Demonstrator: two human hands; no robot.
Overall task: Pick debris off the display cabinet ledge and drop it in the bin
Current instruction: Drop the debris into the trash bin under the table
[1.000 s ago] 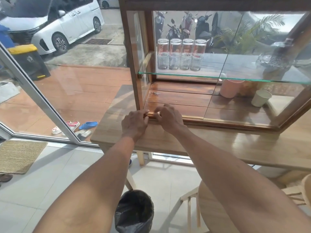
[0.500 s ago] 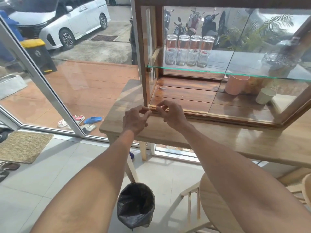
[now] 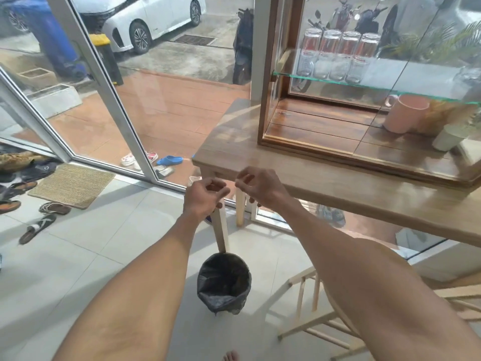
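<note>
The wooden display cabinet stands on a long wooden table [image 3: 346,187], and its front ledge [image 3: 307,146] runs along the bottom of the glass. Both my hands hang in the air in front of the table's left corner, away from the ledge. My left hand [image 3: 204,198] has its fingers curled closed; I see nothing in it. My right hand [image 3: 257,187] pinches thumb against forefinger, and the debris in the pinch is too small to make out. The bin [image 3: 208,267], lined with a black bag, stands on the floor tiles below and between my hands.
A table leg [image 3: 220,230] drops right behind the bin. A wooden stool [image 3: 312,332] stands at the lower right. Glasses [image 3: 335,56], a pink mug [image 3: 406,113] and a white cup [image 3: 449,138] sit inside the cabinet. Sandals and a mat [image 3: 73,185] lie to the left.
Both hands have lifted off the cabinet ledge and drawn back past the table's edge, over the bin. My view has tilted down and to the left.
</note>
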